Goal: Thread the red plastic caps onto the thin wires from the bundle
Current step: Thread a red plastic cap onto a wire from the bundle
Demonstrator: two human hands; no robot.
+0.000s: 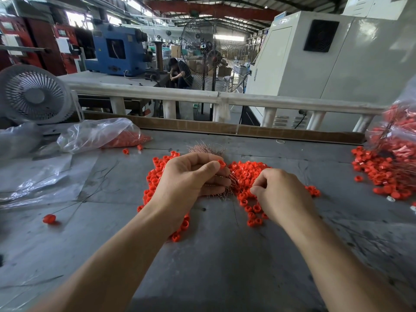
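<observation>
A pile of loose red plastic caps (245,174) lies on the grey table (213,255) under and between my hands. My left hand (189,176) pinches one red cap (221,164) between thumb and forefinger, its other fingers curled round a bundle of thin wires (207,148) whose far ends fan out beyond the hand. My right hand (279,194) sits just to the right, fingers curled, fingertips pinched at the wire ends near the pile; the wire itself is too thin to make out there.
A clear bag of red caps (105,136) lies at the back left, beside a small white fan (33,95). A heap of caps on wires (391,167) spills from a bag at the right edge. One cap on a wire (50,219) lies at the left, near plastic sheeting (33,183).
</observation>
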